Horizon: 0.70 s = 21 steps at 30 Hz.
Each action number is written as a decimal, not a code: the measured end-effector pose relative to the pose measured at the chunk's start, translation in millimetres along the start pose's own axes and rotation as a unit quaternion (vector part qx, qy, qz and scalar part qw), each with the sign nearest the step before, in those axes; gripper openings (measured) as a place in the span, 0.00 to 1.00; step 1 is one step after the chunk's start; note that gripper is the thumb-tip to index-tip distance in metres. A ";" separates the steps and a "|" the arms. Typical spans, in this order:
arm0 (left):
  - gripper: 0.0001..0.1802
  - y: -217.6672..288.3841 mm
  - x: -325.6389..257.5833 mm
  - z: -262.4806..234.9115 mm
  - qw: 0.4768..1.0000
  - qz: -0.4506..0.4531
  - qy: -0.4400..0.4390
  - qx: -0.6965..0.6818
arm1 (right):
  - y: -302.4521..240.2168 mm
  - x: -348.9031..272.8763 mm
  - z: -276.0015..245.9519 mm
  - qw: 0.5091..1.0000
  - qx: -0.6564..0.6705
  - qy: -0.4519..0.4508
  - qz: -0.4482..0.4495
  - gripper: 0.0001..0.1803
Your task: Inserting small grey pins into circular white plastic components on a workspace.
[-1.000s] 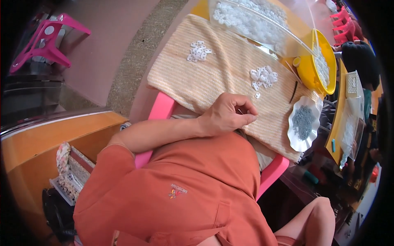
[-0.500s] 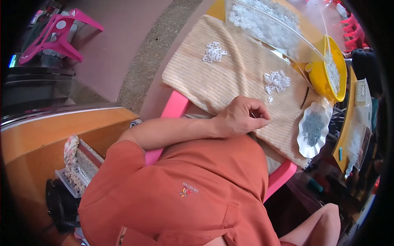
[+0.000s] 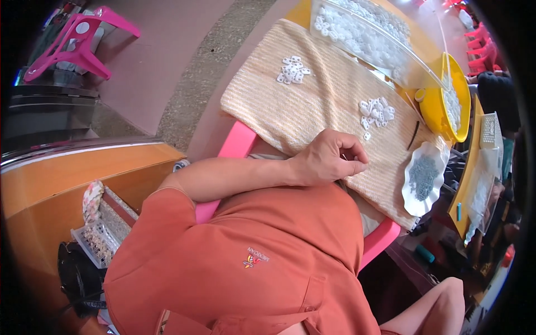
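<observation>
My left hand (image 3: 329, 158) is over the near edge of a beige striped towel (image 3: 268, 103), its fingers curled and the thumb drawn up towards the index fingertip. Whatever the pinch holds, if anything, is too small to make out. Beyond that hand lies a loose pile of small white plastic pieces with holes (image 3: 377, 113), one piece (image 3: 367, 135) a little apart from it. A second pile of similar pieces (image 3: 293, 70) rests farther left on the towel. To the right stands a white scalloped dish (image 3: 412, 204) holding small grey-blue bits. My right hand is outside the picture.
At the back, a clear plastic bin (image 3: 385, 42) holds many white pieces. A yellow basin (image 3: 464, 103) with more stands right of it. A thin dark stick (image 3: 414, 135) lies near the dish. Pink chair arms (image 3: 381, 243) flank my body; a pink stool (image 3: 84, 47) is far left.
The view has shifted slightly. My left hand keeps the same pose and place, and the piles, dish and containers appear unchanged.
</observation>
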<state>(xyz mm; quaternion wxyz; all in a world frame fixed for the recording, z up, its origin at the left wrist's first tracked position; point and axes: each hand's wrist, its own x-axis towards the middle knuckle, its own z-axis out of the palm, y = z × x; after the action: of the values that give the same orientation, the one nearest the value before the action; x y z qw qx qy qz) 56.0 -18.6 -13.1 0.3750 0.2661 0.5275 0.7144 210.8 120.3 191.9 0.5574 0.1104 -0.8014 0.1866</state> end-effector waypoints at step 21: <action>0.04 -6.9 3.4 -2.6 0.992 -0.066 -0.014 -0.110 | 2.9 -40.1 46.1 0.993 -0.046 -0.064 0.093 0.11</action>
<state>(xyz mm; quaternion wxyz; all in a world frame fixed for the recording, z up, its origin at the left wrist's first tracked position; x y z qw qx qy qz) 53.8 -16.2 -20.5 0.4559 0.1980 0.4569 0.7377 184.5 102.2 139.7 0.4899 0.0215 -0.8498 0.1935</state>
